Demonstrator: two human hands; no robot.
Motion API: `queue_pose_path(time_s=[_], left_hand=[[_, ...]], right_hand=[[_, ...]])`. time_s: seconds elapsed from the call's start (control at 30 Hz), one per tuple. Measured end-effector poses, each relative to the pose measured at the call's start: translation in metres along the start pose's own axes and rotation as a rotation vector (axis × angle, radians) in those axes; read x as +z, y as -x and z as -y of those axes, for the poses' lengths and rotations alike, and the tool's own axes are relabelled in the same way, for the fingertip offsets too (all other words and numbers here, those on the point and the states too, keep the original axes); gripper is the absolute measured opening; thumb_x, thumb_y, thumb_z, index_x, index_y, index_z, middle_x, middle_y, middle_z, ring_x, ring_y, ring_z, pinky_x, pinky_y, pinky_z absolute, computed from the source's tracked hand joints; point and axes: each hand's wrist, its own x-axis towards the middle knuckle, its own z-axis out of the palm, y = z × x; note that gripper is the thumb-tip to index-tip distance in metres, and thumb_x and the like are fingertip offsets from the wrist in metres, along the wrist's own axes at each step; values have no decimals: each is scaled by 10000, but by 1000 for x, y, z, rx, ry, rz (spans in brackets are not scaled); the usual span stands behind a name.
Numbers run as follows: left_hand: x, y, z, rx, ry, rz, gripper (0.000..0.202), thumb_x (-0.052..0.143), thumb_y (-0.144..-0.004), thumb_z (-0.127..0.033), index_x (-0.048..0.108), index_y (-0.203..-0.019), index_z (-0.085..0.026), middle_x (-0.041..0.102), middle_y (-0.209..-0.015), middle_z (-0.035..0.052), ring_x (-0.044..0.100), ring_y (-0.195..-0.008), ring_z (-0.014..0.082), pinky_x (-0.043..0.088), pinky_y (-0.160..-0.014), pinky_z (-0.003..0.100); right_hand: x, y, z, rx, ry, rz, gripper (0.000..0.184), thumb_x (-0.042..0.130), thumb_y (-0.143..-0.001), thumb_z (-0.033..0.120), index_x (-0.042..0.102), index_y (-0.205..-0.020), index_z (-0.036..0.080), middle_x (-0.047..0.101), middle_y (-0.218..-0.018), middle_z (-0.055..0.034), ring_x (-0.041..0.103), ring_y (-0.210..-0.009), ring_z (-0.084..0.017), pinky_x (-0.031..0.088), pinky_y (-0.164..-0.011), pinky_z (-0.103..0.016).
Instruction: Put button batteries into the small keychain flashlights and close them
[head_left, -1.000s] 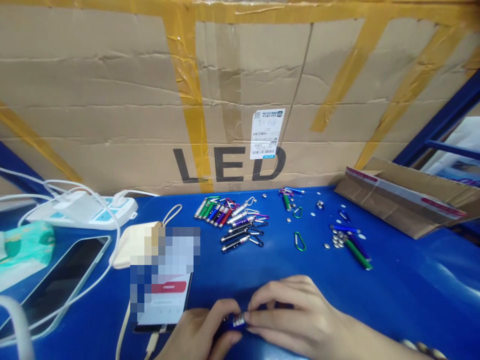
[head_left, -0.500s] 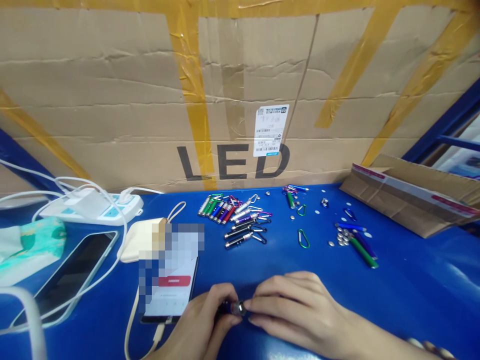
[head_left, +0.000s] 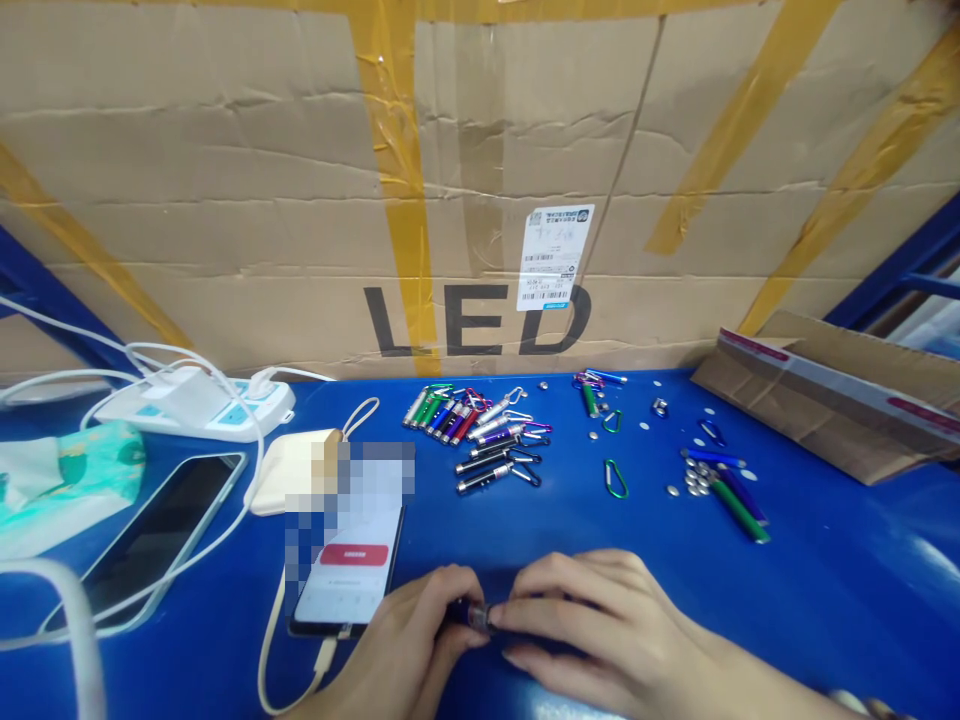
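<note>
Low on the blue table (head_left: 825, 600), my left hand (head_left: 409, 650) and my right hand (head_left: 592, 625) meet around one small keychain flashlight (head_left: 472, 615). Each hand pinches an end of it; only its dark body and silver ring show between the fingers. Farther back lies a row of finished little flashlights (head_left: 472, 430) in several colours with carabiner clips. To the right sit loose parts: a green carabiner (head_left: 616, 479), a green flashlight body (head_left: 739, 508) and a heap of button cells (head_left: 696, 482).
A phone with a lit screen (head_left: 349, 575) lies just left of my hands, cable attached. Further left are a dark phone (head_left: 150, 540), a white power bank (head_left: 296, 470), a power strip (head_left: 210, 408) and white cables. A big "LED" cardboard box (head_left: 300, 200) walls the back; a small open carton (head_left: 832, 395) sits right.
My hands have stayed at the flashlight, fingers shifting slightly on it. The view has swung a little to the left, so everything sits further right in the picture.
</note>
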Motion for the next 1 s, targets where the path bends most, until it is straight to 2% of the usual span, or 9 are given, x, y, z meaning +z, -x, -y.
queue_pose_path(time_s=[0.23, 0.47, 0.63, 0.77, 0.9, 0.93, 1.0], left_hand=[[1, -1, 3, 45, 44, -6, 144, 361, -900, -117, 412, -894, -251, 565, -650, -50, 573, -523, 104, 464, -488, 138], [0, 1, 2, -38, 69, 9, 148, 342, -916, -128, 395, -961, -259, 584, -704, -42, 606, -569, 113, 512, -564, 159], [-1, 2, 2, -46, 74, 13, 119, 334, -939, -162, 400, -959, -259, 602, -701, -46, 620, -574, 111, 513, -553, 154], [1, 2, 2, -36, 67, 10, 59, 404, -947, -245, 452, -913, -247, 615, -685, -47, 614, -548, 104, 499, -527, 148], [2, 1, 9, -44, -30, -48, 92, 493, -923, -309, 541, -904, -233, 683, -738, -29, 651, -632, 134, 515, -689, 234], [2, 1, 11, -55, -67, -55, 99, 521, -909, -318, 565, -890, -231, 693, -740, -23, 645, -634, 144, 509, -688, 251], [3, 1, 14, -94, -124, -33, 99, 574, -877, -318, 603, -856, -226, 696, -714, -14, 604, -597, 156, 481, -592, 250]], right_hand=[[-1, -1, 4, 85, -67, 71, 106, 587, -868, 269, 586, -968, 234, 643, -926, 41, 624, -688, -49, 419, -604, -184], [1, 0, -1, 5, 11, -79, 97, 602, -852, 209, 588, -948, 207, 637, -833, 21, 587, -605, -63, 395, -538, -201], [1, 0, 1, -23, 36, -81, 175, 603, -853, 209, 586, -1028, 204, 651, -842, 12, 600, -630, -72, 414, -548, -200], [0, -1, 1, -20, 52, -104, 197, 612, -847, 218, 585, -1041, 193, 660, -837, 11, 618, -650, -71, 435, -564, -190], [-4, -2, -8, 28, 100, -150, 207, 601, -848, 230, 588, -1048, 177, 663, -863, -10, 630, -686, -71, 448, -564, -166], [-5, -2, -12, 50, 114, -138, 208, 589, -856, 240, 588, -1055, 178, 663, -881, -13, 631, -690, -69, 447, -558, -162], [-5, -1, -19, 97, 146, -84, 206, 558, -874, 258, 588, -1064, 184, 661, -913, -14, 633, -700, -71, 449, -560, -165]])
